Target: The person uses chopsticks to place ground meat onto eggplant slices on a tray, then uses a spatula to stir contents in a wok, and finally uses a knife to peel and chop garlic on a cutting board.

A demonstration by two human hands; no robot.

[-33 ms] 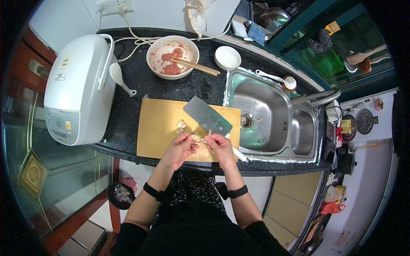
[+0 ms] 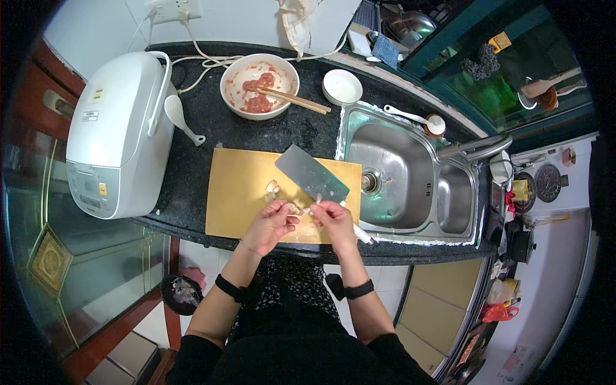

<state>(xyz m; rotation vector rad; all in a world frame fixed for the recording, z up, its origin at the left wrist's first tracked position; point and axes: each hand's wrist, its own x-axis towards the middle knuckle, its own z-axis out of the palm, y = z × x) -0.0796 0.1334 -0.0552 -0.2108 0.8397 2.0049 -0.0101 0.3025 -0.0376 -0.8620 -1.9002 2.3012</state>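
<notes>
Over the near part of a yellow cutting board (image 2: pixel 240 173), my left hand (image 2: pixel 269 229) is closed in a pinch on a pale garlic clove (image 2: pixel 294 208). Close beside it, my right hand (image 2: pixel 336 224) pinches a thin, whitish piece of garlic skin (image 2: pixel 319 199). A few more garlic cloves (image 2: pixel 272 187) lie on the board just beyond my left fingers. Behind my right hand rests a cleaver (image 2: pixel 310 173), its broad blade flat on the board. Its white handle (image 2: pixel 362 233) reaches past the board's right edge, partly hidden by my right hand.
Beyond the board stands a bowl of minced meat (image 2: pixel 258 114) with chopsticks (image 2: pixel 298 101) in it, beside a small white bowl (image 2: pixel 342 87). A white rice cooker (image 2: pixel 119 135) fills the left, with a rice paddle (image 2: pixel 178 117) against it. The steel sink (image 2: pixel 391 173) lies to the right.
My right hand has shifted slightly to the right, away from my left hand, with the bit of skin in its fingers. My left hand stays in place.
</notes>
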